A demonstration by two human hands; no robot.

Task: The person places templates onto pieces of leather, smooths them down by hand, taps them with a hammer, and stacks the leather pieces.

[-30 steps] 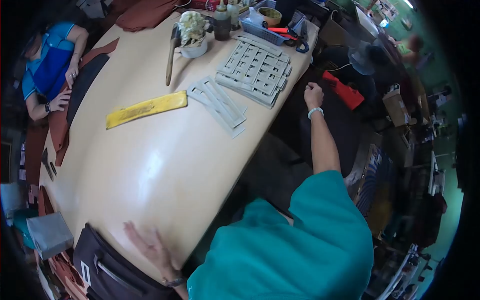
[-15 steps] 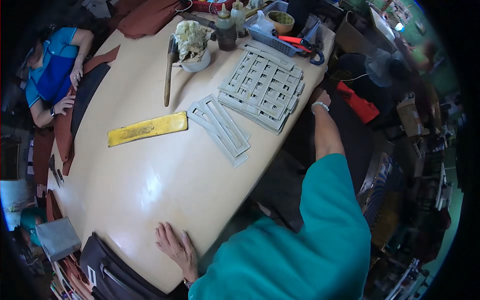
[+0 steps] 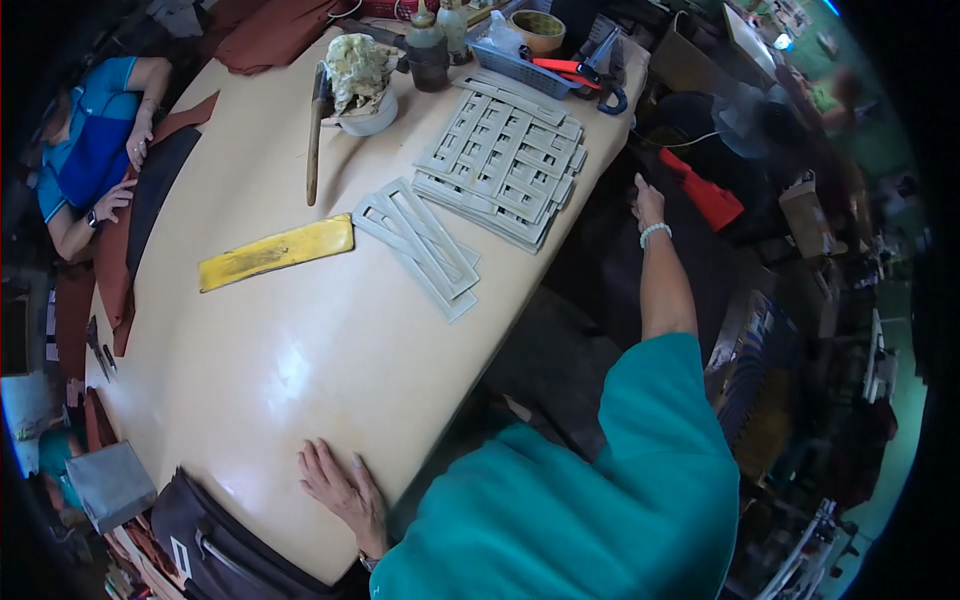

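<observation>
My left hand (image 3: pixel 345 490) lies flat on the pale tabletop (image 3: pixel 330 370) near its front edge, fingers spread, holding nothing. Beyond the table's right edge, my right hand (image 3: pixel 648 203) is closed on a dark sheet (image 3: pixel 690 265) that hangs beside the table; its exact grip is partly hidden. On the table, nearest that hand, lies a stack of grey slotted frames (image 3: pixel 505 160). Several loose grey frames (image 3: pixel 420 250) overlap next to a yellow bar (image 3: pixel 278 253) with a worn, dirty face.
At the back stand a white tub of crusted glue (image 3: pixel 365 115) with a wooden-handled brush (image 3: pixel 315 150), bottles (image 3: pixel 428 55) and a blue basket (image 3: pixel 520 65). A co-worker (image 3: pixel 95 150) handles brown strips at left. A dark bag (image 3: pixel 225 540) lies at front left.
My right hand has moved slightly away from the table edge, and more dark sheet shows beneath the edge. My left hand stays flat. The whole view has shifted a little.
</observation>
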